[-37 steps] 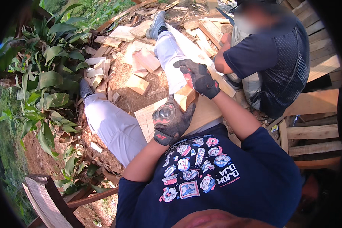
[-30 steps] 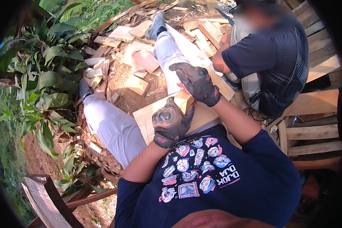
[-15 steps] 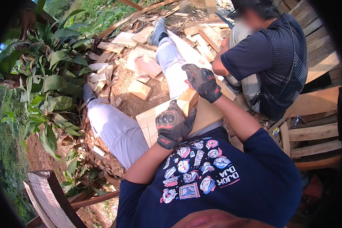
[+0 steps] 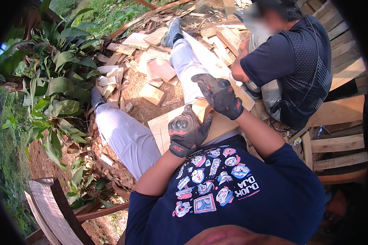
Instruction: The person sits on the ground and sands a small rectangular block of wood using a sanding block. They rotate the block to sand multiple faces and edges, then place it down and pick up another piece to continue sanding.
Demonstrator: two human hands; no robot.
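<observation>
I see my left hand (image 4: 187, 130), in a black padded glove, closed around the near end of a small wooden block (image 4: 201, 109) that rests on the board (image 4: 164, 127) across my lap. My right hand (image 4: 220, 96), gloved too, lies over the far side of the block with its fingers spread and curled down onto it; I cannot tell whether it truly grips. The board lies on my light grey trousers (image 4: 129, 136), and the block sits at the board's right end. Beyond the board, offcuts of wood (image 4: 153, 93) lie scattered on the bare soil. Right of the board, another person (image 4: 288, 61) in a dark shirt crouches beside wooden pallets (image 4: 335, 143). Left of the board grow broad green leaves (image 4: 57, 87). I see no containers.
</observation>
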